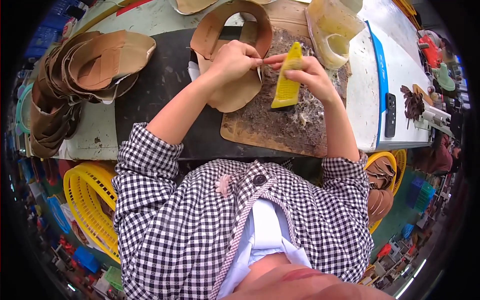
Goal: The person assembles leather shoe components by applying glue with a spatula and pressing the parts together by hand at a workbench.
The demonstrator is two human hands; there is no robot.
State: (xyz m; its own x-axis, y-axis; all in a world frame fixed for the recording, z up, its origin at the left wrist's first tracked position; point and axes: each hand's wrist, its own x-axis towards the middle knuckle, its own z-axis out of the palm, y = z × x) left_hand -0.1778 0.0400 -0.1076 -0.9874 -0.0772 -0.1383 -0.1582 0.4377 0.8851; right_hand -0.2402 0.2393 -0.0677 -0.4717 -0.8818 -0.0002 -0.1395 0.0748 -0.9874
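A brown and tan leather shoe upper point(231, 101) lies on the black mat, its open loop toward the far side. My left hand point(232, 61) rests over it, thumb and finger pinched together at its right edge. My right hand point(312, 77) grips a flat yellow tool point(288, 80) with a ridged grip and a dark lower end; its exact kind cannot be made out. The right index finger reaches left and meets the left fingertips at the edge. Beneath the right hand lies a worn board point(270, 131) crusted with dried residue.
Stacked brown uppers point(107, 60) stand at the left on the table. A cloudy, glue-crusted plastic container point(332, 32) is at the far right of the board. A black remote-like device point(390, 115) lies near the right edge. Yellow baskets point(90, 200) flank me below the table.
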